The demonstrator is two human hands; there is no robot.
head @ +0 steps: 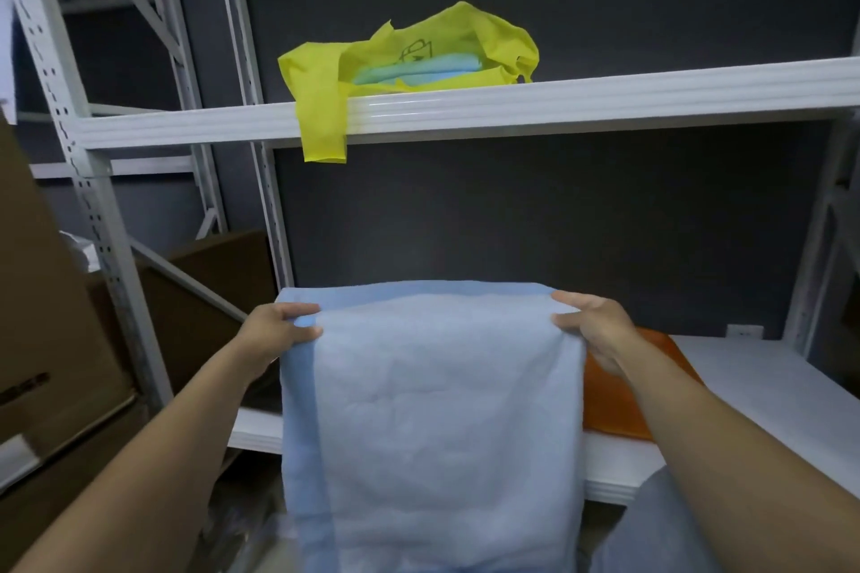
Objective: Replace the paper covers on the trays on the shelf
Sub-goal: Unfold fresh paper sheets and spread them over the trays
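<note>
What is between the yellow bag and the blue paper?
Head view: a white shelf edge, then dark wall, between yellow bag and blue paper cover.

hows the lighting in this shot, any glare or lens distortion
Head view: dim overall, the dark back wall flat and detailless; a glare streak on the upper shelf edge below the yellow bag; wide-angle distortion slants the left upright; the blue paper cover, pinched by left hand and right hand, is sharp, lower corners soft.
</note>
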